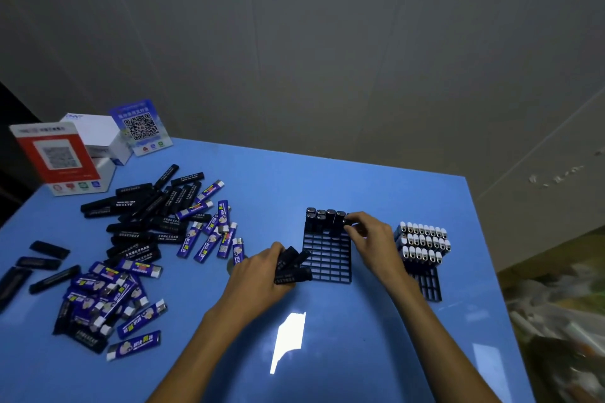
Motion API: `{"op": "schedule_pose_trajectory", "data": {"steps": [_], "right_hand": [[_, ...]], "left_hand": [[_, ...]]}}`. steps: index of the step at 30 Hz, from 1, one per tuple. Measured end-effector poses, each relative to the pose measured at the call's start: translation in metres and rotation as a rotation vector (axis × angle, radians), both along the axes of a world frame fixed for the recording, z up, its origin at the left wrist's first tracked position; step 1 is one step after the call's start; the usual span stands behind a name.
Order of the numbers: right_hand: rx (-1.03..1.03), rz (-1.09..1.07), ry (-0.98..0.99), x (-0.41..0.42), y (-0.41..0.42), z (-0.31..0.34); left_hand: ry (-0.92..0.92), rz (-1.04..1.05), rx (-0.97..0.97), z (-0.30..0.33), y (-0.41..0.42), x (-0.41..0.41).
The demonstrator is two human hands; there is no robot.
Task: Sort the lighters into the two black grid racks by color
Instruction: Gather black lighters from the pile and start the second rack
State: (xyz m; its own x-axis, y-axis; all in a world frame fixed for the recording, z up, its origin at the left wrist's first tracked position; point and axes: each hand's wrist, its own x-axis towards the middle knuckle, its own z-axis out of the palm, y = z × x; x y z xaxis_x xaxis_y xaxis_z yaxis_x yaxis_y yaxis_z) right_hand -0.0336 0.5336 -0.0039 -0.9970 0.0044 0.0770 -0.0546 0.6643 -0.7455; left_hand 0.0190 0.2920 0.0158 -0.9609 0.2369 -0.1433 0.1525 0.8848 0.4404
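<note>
Two black grid racks stand on the blue table [360, 337]. The middle rack [327, 258] has several black lighters [324, 217] upright in its far rows. The right rack [429, 285] holds several rows of blue lighters [422, 240] with white tops. My left hand [262, 271] grips a bundle of black lighters [291, 267] just left of the middle rack. My right hand [373, 239] pinches a black lighter [347, 222] at the far right corner of the middle rack. Loose black lighters [147, 206] and loose blue lighters [111, 291] lie scattered on the left.
A red QR-code stand [59, 157], a white box [98, 137] and a blue QR-code stand [140, 126] sit at the table's far left corner. The table's right edge drops off near the right rack, with cluttered floor [556, 321] beyond.
</note>
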Motion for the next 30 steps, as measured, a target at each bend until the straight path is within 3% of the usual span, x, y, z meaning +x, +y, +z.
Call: {"op": "schedule_pose_trajectory", "data": {"steps": [19, 30], "right_hand": [[0.135, 0.081, 0.061, -0.012, -0.017, -0.015], [0.191, 0.009, 0.163, -0.013, -0.024, -0.021]], "left_hand": [[-0.015, -0.002, 0.029, -0.004, -0.010, -0.013], [-0.010, 0.000, 0.016, -0.003, -0.014, -0.012]]}}
